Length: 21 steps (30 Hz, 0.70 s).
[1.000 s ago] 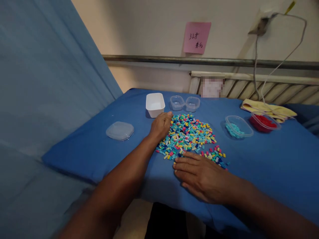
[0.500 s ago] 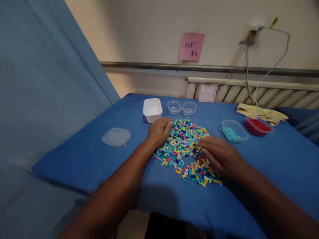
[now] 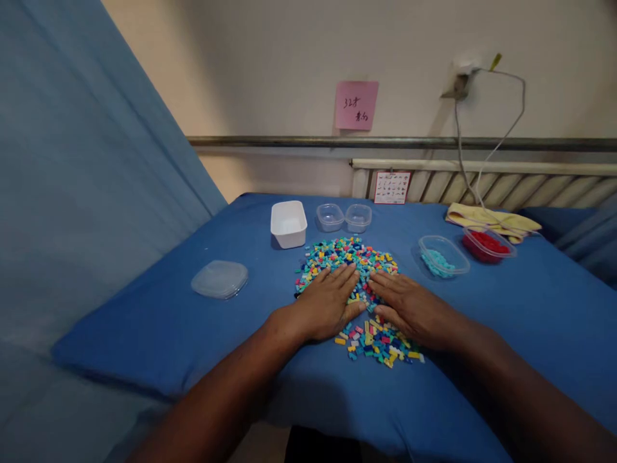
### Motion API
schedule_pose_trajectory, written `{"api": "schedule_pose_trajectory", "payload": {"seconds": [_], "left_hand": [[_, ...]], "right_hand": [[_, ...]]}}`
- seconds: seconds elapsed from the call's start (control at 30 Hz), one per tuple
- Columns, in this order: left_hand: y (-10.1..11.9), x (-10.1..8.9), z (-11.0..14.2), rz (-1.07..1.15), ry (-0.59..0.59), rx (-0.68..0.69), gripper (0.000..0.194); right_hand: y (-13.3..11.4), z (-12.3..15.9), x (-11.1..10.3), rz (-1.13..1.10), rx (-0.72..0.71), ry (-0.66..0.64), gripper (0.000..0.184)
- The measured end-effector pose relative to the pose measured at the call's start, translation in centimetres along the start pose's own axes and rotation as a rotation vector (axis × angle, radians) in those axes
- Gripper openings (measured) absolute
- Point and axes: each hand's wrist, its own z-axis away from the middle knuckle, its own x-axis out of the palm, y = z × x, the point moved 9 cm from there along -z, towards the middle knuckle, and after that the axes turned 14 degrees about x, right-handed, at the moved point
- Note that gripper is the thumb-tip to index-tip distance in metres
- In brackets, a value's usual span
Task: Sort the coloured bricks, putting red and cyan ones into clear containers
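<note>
Blue sheet (image 3: 535, 302) under colourful bricks (image 3: 344, 252), left hand (image 3: 324, 306) and right hand (image 3: 415, 310) atop, fingers (image 3: 345, 277) slightly spread

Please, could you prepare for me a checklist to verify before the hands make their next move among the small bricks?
1. Hands open: ok; left hand and right hand are palm-down, fingers extended.
2. Nothing caught beneath the palms: cannot tell; the hands hide it.
3. Brick pile of one colour: not ok; colours are mixed.
4. Bricks evenly gathered: not ok; a looser cluster lies on the near side.
5. White tub upright and open: ok.
6. Turquoise-filled container away from the hands: ok; it stands apart, beyond the right hand.
</note>
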Motion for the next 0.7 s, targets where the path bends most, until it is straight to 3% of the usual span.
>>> {"api": "schedule_pose_trajectory", "payload": {"seconds": [0.13, 0.3, 0.53, 0.7], "left_hand": [[0.7, -0.2, 1.9, -0.002, -0.056, -0.031, 0.094], [1.7, -0.7, 3.1, -0.054, 0.002, -0.016, 0.091], [1.7, 0.1, -1.6, -0.034, -0.011, 0.034, 0.093], [1.1, 0.6, -4.7, -0.056, -0.017, 0.085, 0.098]], "right_hand": [[0.5, 0.3, 0.1, -0.004, 0.050, -0.021, 0.072], [-0.6, 0.7, -0.3, -0.031, 0.008, -0.025, 0.072], [2.2, -0.7, -0.4, 0.028, 0.165, 0.040, 0.079], [2.7, -0.7, -0.1, -0.026, 0.125, 0.033, 0.072]]}}
